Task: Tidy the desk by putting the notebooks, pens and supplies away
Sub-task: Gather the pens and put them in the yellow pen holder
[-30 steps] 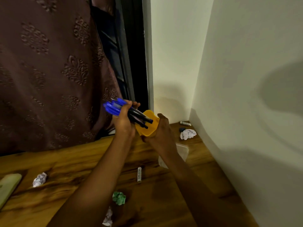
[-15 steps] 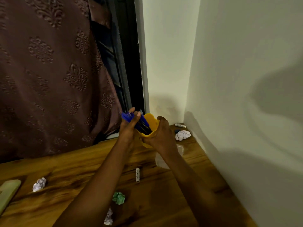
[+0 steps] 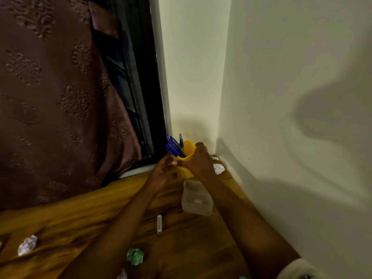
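At the far right corner of the wooden desk (image 3: 80,218), your right hand (image 3: 198,160) wraps its fingers and thumb around a yellow cup (image 3: 185,172). Blue pens (image 3: 173,147) stand in the cup, leaning left towards a brown curtain (image 3: 50,97). Your left hand (image 3: 164,172) sits just beside the cup with fingers loosely curled, holding nothing. A clear plastic box (image 3: 197,198) rests under your right forearm. Nearer you lie a white tube (image 3: 159,224), a green paper ball (image 3: 135,256) and a white paper ball (image 3: 27,245). Another white ball (image 3: 219,169) sits by the wall.
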